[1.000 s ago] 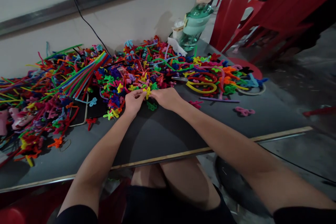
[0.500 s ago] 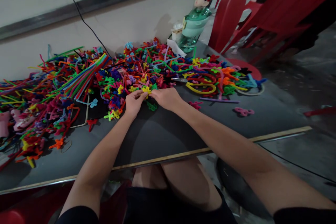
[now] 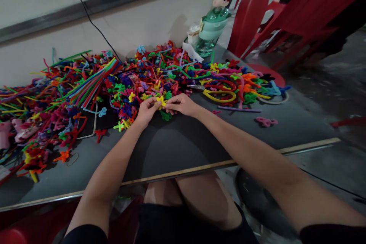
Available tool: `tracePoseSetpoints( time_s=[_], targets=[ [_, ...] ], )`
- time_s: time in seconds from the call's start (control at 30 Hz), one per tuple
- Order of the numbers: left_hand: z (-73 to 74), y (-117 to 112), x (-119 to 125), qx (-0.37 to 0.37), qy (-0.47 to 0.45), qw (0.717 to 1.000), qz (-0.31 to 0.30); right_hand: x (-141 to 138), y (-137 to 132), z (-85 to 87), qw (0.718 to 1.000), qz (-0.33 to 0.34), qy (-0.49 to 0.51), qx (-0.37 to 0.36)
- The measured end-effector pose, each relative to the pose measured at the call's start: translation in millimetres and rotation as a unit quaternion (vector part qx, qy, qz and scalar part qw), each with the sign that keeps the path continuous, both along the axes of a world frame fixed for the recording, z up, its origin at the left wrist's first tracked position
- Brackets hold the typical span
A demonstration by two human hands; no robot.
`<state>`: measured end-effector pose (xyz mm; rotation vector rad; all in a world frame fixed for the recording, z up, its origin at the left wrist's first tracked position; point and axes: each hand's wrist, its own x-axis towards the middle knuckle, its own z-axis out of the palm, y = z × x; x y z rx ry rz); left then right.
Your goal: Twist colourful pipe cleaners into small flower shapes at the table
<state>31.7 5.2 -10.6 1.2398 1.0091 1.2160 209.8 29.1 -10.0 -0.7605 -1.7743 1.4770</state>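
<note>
Between my two hands is a yellow pipe-cleaner flower, held just above the dark table. My left hand pinches its left side between thumb and fingers. From the other side my right hand grips the flower with closed fingertips. A green pipe-cleaner piece lies on the table just below the hands. Behind them spreads a large heap of coloured pipe-cleaner shapes. Scissors with yellow handles rest to the right of my right hand.
A bundle of straight pipe cleaners lies on the heap at left. At the back right stand a green bottle and a small white container. A pink looped piece lies at right. Red plastic chairs stand beyond the table.
My right hand has turned and shifted slightly, its fingers now more spread along the flower's right side. More of the yellow flower shows. My left hand has barely moved.
</note>
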Motion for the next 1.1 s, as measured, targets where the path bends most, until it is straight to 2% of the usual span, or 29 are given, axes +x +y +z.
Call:
tracePoseSetpoints(
  time_s=[0.2, 0.37, 0.5, 0.63, 0.7, 0.77, 0.9, 1.1],
  targets=[
    [-1.2, -6.0, 5.6, 0.014, 0.000, 1.000, 0.002, -0.9, -0.2, 1.0, 1.000, -0.019, -0.001, -0.011],
    [-2.4, -10.1, 9.9, 0.045, 0.040, 0.998, 0.018, -0.8, 0.5, -0.4, 1.000, -0.024, -0.004, -0.005],
    [-2.4, -12.9, 8.7, 0.109, 0.100, 0.988, 0.034, -0.4, 0.0, -1.2, 1.000, -0.026, -0.007, 0.014],
    [-1.0, -16.2, 8.5, 0.171, 0.175, 0.966, 0.083, -1.0, -0.9, -1.5, 0.999, -0.040, -0.019, 0.013],
    [0.1, -16.3, 9.0, 0.166, 0.188, 0.963, 0.095, -1.9, -1.0, -1.2, 0.998, -0.066, -0.006, 0.005],
    [1.2, -15.8, 9.6, 0.151, 0.185, 0.968, 0.078, -2.5, -1.0, -0.3, 0.995, -0.100, 0.018, 0.009],
    [2.8, -14.8, 10.3, 0.141, 0.171, 0.974, 0.044, -1.6, -1.9, 2.1, 0.989, -0.131, 0.026, 0.060],
    [-1.3, -8.1, 8.6, 0.107, 0.166, 0.970, 0.139, -1.8, -3.8, 3.1, 0.987, -0.150, 0.003, 0.050]
  ],
)
